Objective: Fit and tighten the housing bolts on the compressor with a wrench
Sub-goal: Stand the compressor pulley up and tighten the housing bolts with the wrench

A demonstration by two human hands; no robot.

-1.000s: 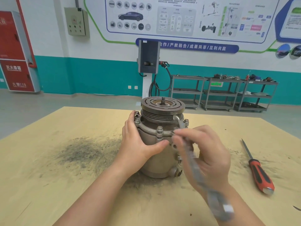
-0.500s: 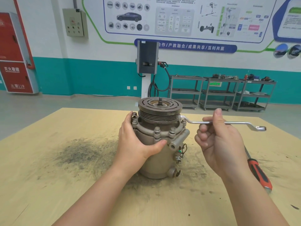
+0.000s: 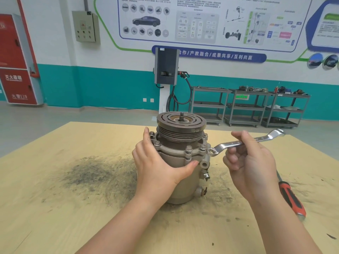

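The metal compressor stands upright on the wooden table, its grooved pulley on top. Several housing bolts stick up around the flange. My left hand grips the left side of the body, thumb across the front under the flange. My right hand holds the silver ring wrench by its shaft. The wrench's ring end hangs free just to the right of the flange, beside the right-hand bolt, not on a bolt head. The other end points up and right.
A red-and-black screwdriver lies on the table at the right, partly behind my right forearm. Dark metal dust stains the table left of the compressor. Grey shelf carts and a charging post stand beyond the table.
The wrench swung from the front to the right, then its ring end came off the rear right bolt and now hangs lower beside the flange. My left hand kept its hold.
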